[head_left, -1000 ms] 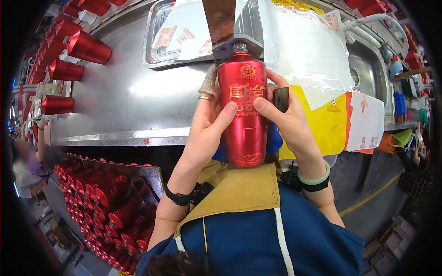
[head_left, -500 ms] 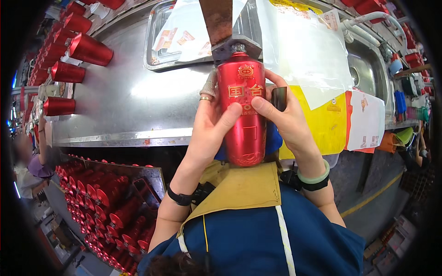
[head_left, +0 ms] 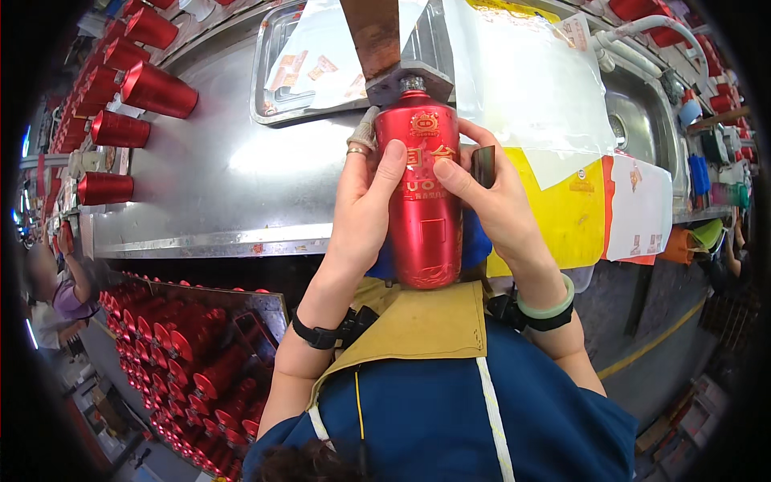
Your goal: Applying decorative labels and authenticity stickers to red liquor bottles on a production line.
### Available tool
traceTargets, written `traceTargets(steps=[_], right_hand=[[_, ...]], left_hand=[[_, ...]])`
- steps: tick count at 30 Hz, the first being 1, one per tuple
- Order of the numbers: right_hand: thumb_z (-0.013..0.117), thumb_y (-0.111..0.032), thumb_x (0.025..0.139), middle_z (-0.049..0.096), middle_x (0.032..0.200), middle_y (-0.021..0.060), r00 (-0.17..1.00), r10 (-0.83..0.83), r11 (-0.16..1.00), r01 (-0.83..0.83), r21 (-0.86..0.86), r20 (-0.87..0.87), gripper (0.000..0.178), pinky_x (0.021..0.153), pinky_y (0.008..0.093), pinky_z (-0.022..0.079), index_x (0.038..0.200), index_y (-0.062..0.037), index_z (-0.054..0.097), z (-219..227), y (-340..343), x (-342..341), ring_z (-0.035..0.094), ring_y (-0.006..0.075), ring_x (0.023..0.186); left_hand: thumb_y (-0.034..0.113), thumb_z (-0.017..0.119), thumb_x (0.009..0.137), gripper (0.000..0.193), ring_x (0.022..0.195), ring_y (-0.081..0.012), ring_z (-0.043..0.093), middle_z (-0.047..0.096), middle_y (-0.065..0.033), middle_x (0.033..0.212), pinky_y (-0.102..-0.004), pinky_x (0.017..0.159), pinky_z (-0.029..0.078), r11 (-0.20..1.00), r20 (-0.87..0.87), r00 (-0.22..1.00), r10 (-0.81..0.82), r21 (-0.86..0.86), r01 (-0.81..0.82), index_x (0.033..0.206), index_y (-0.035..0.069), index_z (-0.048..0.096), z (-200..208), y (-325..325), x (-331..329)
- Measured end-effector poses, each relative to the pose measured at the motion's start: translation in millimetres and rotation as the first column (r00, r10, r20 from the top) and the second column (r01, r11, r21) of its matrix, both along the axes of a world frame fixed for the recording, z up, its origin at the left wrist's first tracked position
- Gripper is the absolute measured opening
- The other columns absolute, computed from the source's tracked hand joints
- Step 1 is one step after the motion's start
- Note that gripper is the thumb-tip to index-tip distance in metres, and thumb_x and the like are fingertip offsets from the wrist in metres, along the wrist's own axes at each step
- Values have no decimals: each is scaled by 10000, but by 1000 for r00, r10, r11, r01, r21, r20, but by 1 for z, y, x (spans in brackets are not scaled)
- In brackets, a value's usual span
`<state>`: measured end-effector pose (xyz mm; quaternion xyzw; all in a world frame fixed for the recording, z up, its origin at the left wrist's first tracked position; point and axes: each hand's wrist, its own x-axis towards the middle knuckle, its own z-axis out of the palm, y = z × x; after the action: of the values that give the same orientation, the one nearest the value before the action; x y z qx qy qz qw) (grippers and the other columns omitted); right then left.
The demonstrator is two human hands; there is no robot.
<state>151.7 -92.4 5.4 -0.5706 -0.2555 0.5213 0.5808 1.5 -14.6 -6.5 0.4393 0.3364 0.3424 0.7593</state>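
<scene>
Between my hands lies a glossy red bottle (head_left: pixel 427 233) with gold markings, its silvery neck at the far end and its base by my apron. My left hand (head_left: pixel 361 209) is wrapped round its left side, thumb on the front; a grey fabric cover (head_left: pixel 365 128) sits on one finger. Along the right side my right hand (head_left: pixel 502 201) grips the bottle, thumb pressed on the markings. A small dark, flat piece (head_left: pixel 484 166) shows by the right fingers; its kind is unclear. The neck meets a metal bracket (head_left: pixel 438 80) below a brown upright bar (head_left: pixel 373 36).
Several red bottles (head_left: pixel 159 90) line the left of the steel table (head_left: pixel 217 189); more fill a crate (head_left: pixel 173 345) below. A steel tray (head_left: pixel 265 104) holds paper. White sheets (head_left: pixel 530 88) and yellow sheets (head_left: pixel 554 217) lie right, beside a sink (head_left: pixel 642 120). Another person (head_left: pixel 68 297) works far left.
My left thumb has moved up the bottle's front, and my right thumb has shifted slightly left and up. The bottle stays at the bracket. The other person's arm has moved.
</scene>
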Motion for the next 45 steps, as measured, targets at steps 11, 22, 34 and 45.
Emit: traceTargets(steps=[11, 22, 34, 45], right_hand=[[564, -61, 1048, 616, 1123, 56, 975, -214, 954, 194, 226, 67, 345, 900, 250, 482, 1383, 3, 510, 10, -10, 15, 578, 104, 1030], [655, -28, 988, 710, 1021, 92, 888, -192, 981, 164, 103, 418, 211, 786, 263, 529, 1195, 9, 645, -13, -27, 29, 665, 106, 911], [586, -108, 1052, 628, 1040, 5, 976, -217, 964, 216, 155, -13, 265, 853, 224, 478, 1294, -8, 546, -5, -27, 14, 574, 62, 957], [759, -206, 956, 438, 948, -40, 995, -12, 995, 3, -102, -95, 536, 759, 217, 426, 1366, -21, 467, -5, -34, -4, 428, 46, 817]], left_hand=[[400, 732, 946, 736, 1308, -365, 514, 378, -256, 1553, -455, 1066, 452, 693, -313, 929, 199, 715, 93, 1476, -56, 503, -12, -51, -37], [193, 872, 778, 864, 1219, -393, 630, 562, -281, 1375, -426, 1008, 522, 580, -595, 761, 259, 726, 370, 1468, -109, 450, 5, -58, -41], [108, 661, 974, 790, 1400, -313, 461, 303, -237, 1596, -426, 1162, 410, 882, -369, 929, 36, 448, 144, 1612, -30, 215, 9, -51, -29], [113, 543, 1086, 620, 1327, -208, 543, 496, -152, 1484, -368, 1121, 451, 998, -52, 997, -52, 20, 53, 1610, 22, 225, 8, -28, -10]])
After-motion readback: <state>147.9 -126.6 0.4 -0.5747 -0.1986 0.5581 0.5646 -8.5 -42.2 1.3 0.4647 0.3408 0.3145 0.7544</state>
